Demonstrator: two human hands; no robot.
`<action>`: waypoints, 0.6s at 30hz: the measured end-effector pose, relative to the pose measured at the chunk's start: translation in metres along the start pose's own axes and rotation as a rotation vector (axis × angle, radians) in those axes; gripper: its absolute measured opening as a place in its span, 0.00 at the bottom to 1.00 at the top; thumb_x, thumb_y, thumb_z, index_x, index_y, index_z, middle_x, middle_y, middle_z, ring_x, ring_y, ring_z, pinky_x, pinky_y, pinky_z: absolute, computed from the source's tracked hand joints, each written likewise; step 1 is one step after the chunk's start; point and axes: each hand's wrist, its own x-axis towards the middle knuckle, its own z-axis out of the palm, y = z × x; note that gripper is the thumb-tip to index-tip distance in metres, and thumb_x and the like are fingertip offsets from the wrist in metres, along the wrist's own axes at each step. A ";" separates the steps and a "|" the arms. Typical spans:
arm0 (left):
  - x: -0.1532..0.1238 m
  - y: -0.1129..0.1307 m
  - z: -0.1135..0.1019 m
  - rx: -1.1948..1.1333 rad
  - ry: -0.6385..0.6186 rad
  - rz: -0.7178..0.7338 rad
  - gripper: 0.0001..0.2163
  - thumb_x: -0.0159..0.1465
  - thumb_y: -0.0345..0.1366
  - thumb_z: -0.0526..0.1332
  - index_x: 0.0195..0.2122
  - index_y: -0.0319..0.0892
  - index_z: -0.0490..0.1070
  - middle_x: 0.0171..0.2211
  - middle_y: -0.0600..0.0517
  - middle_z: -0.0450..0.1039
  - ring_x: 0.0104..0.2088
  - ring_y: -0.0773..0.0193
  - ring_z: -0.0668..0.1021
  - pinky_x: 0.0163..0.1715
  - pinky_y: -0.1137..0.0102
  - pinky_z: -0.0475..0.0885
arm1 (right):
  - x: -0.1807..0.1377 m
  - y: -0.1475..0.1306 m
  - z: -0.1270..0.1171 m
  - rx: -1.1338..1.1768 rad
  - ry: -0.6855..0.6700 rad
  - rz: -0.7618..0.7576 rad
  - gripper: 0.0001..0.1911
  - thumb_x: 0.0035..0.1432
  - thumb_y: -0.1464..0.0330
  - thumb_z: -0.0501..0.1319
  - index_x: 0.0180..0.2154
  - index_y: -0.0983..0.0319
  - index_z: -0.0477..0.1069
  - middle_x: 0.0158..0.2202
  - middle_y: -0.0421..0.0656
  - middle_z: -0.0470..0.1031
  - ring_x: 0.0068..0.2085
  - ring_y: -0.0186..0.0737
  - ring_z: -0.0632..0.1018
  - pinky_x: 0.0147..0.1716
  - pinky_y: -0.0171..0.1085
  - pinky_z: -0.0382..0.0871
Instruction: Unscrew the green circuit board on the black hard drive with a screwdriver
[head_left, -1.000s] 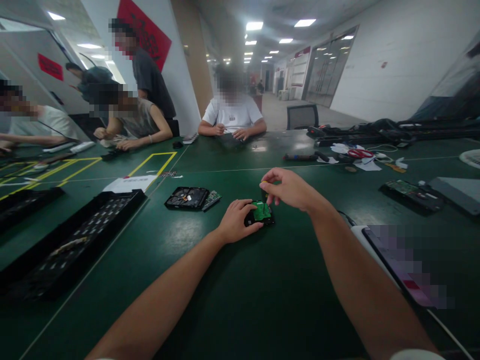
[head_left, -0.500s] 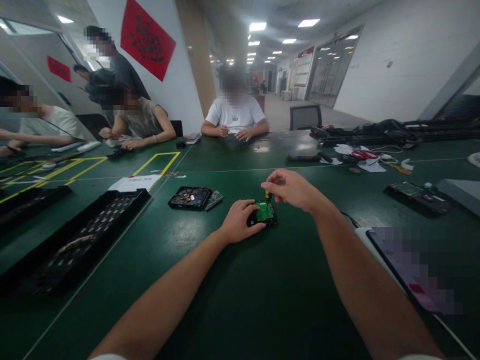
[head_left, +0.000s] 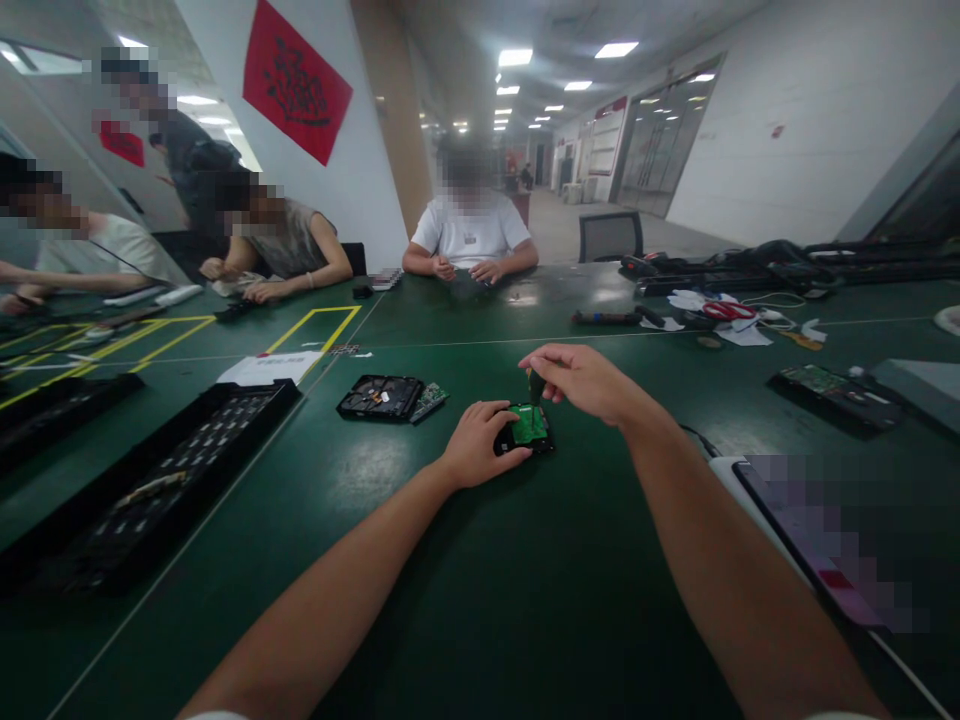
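A hard drive (head_left: 546,443) with a green circuit board facing up lies on the green table in front of me. My left hand (head_left: 480,445) grips it from the left, thumb along the near edge and fingers over the far side. Above the board, my right hand (head_left: 581,378) pinches the handle of a screwdriver (head_left: 535,388). The screwdriver stands nearly upright with its shaft pointing down at the board; whether its tip sits in a screw is too small to make out. Left of my hands rest a second black hard drive (head_left: 381,397) and a loose circuit board (head_left: 430,402).
A long black tray (head_left: 180,470) lies at the left, with a paper sheet (head_left: 270,367) behind it. At right are a phone (head_left: 802,540) and another black drive with a board (head_left: 836,397). Farther back are red-handled scissors (head_left: 729,310) and papers. Several people sit across the table.
My right fingers have shifted slightly around the screwdriver handle, which has turned. My left hand and the hard drive stay put. A standing person at the back has moved left.
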 end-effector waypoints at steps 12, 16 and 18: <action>0.000 0.001 0.000 0.007 -0.008 0.004 0.27 0.63 0.56 0.66 0.58 0.47 0.72 0.61 0.42 0.70 0.61 0.45 0.72 0.64 0.47 0.64 | -0.001 0.000 0.006 0.030 0.100 0.090 0.11 0.65 0.61 0.65 0.41 0.61 0.68 0.37 0.44 0.79 0.24 0.33 0.78 0.18 0.31 0.69; 0.000 0.000 0.001 0.007 -0.013 0.000 0.27 0.62 0.56 0.67 0.58 0.48 0.72 0.61 0.42 0.70 0.61 0.44 0.72 0.63 0.46 0.64 | 0.000 0.001 0.006 0.105 0.043 0.064 0.05 0.69 0.66 0.60 0.43 0.61 0.69 0.41 0.46 0.78 0.27 0.35 0.81 0.21 0.33 0.73; 0.000 -0.001 0.001 0.008 -0.012 0.003 0.27 0.63 0.56 0.67 0.58 0.47 0.72 0.61 0.42 0.70 0.61 0.44 0.72 0.64 0.46 0.63 | 0.001 0.001 0.005 0.117 0.028 0.058 0.05 0.70 0.68 0.57 0.44 0.61 0.71 0.42 0.46 0.78 0.29 0.35 0.82 0.24 0.33 0.75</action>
